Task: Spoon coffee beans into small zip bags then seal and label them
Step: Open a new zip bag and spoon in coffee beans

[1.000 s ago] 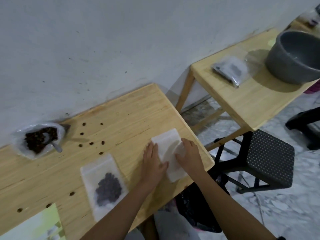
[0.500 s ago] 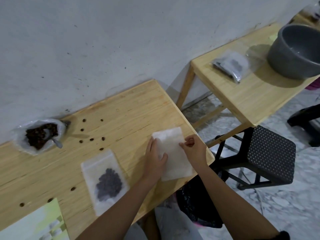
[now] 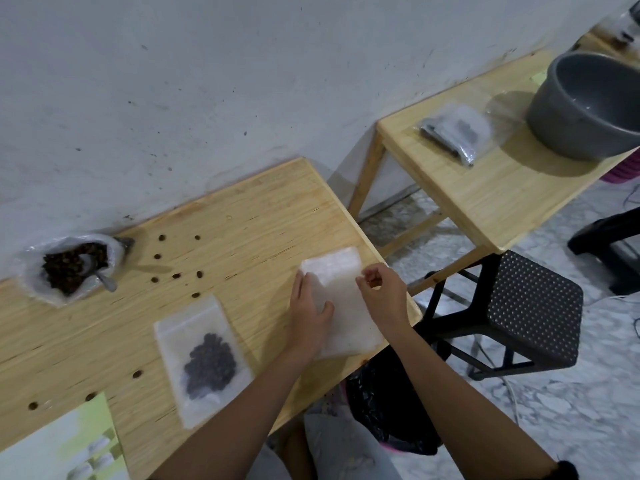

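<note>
A stack of empty white zip bags [image 3: 343, 299] lies at the right end of the wooden table [image 3: 242, 237]. My left hand [image 3: 310, 311] lies flat on the stack's left side with the thumb on top. My right hand [image 3: 382, 294] pinches the stack's right edge with curled fingers. A zip bag with coffee beans inside [image 3: 204, 358] lies flat to the left. At the far left an open plastic bag of beans [image 3: 71, 265] holds a metal spoon [image 3: 100, 275]. Loose beans [image 3: 176, 275] are scattered between them.
A second wooden table [image 3: 491, 188] at the right carries a grey pot [image 3: 588, 105] and filled zip bags [image 3: 453, 131]. A black perforated stool [image 3: 533, 306] stands between the tables. A green-white card [image 3: 69, 445] lies at the lower left. A black bag [image 3: 391, 400] sits under the table edge.
My right hand has lifted off the stack's middle and moved to its right edge, fingers now curled in a pinch. My left hand stays flat on the stack.
</note>
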Available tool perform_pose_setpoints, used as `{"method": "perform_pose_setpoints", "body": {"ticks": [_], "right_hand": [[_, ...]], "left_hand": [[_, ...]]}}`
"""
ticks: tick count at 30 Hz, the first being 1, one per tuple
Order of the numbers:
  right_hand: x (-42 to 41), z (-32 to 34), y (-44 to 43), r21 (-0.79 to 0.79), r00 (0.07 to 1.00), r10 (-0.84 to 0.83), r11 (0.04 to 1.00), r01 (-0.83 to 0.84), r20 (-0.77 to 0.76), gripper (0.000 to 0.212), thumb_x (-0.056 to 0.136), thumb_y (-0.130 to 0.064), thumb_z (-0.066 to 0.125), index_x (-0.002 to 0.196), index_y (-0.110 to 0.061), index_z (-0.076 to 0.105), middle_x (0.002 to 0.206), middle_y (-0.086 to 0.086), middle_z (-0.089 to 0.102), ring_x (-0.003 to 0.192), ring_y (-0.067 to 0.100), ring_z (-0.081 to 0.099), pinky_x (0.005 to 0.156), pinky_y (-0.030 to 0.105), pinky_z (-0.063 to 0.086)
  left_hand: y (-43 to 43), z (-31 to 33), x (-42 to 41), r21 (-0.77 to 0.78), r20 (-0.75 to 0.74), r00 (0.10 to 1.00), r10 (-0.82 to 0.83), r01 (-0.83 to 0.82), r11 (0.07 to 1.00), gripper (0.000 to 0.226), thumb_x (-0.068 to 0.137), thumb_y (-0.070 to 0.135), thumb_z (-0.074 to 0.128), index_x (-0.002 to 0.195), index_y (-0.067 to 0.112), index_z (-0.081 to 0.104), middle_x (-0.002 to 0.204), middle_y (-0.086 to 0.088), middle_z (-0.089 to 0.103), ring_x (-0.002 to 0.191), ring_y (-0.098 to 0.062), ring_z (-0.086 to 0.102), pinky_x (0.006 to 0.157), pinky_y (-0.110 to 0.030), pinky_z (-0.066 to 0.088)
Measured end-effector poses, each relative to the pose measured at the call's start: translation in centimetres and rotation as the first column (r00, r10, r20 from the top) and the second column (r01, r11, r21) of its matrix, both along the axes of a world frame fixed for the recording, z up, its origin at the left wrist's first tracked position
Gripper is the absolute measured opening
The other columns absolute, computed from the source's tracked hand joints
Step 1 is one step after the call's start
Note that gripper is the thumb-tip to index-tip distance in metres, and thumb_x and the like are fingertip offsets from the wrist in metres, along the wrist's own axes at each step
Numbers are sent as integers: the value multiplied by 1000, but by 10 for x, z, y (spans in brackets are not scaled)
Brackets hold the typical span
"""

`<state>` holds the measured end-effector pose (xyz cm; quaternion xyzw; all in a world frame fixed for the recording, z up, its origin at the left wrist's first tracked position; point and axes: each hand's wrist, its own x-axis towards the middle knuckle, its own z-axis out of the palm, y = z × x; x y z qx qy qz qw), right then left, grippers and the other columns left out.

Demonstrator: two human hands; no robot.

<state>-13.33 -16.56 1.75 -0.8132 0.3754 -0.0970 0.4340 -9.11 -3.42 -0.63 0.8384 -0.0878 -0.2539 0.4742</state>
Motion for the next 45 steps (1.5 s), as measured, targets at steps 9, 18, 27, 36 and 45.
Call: {"method": "perform_pose_setpoints", "body": {"ticks": [9,18,27,36,45], "right_hand": [[2,14,1,272,997,-61,961,44,56,9,93,-8,54,87,-15,55,81,5,65,69,14,64,64,23,52],[28,51,3,295,987,-16,955,-32,158,20,90,-4,54,94,-23,58,84,5,62,71,17,60,60,24,48],[99,95,50,285,924,260,896,-339,280,17,91,-1,55,86,-16,60,63,3,59,46,-3,51,46,11,38],[177,127,173,-19,790,547,825,-564,277,16,82,2,63,93,-8,67,87,1,63,72,-2,56,66,5,43],[209,166,282,288,705,572,653,-701,421,3,86,-14,65,88,-16,66,92,0,65,92,16,66,78,28,57]], "left_hand": [[-10,2,2,11,-39,999,0,0,1000,71,93,12,53,150,10,10,159,-2,4,145,-15,7,110,-20,11],[9,42,44,-231,2,979,202,-196,953,51,90,15,61,137,14,40,127,-1,44,106,-10,48,82,-12,42],[106,113,122,-425,-124,983,138,-178,888,22,88,4,61,110,5,60,90,-17,62,77,-23,59,63,-25,50],[232,166,152,-378,-69,980,185,-197,905,20,93,5,54,112,4,61,95,-10,73,84,-28,70,63,-33,57],[309,196,152,-552,-60,948,313,-292,781,28,92,3,54,117,15,62,106,-1,70,93,-17,66,74,-31,56]]}}
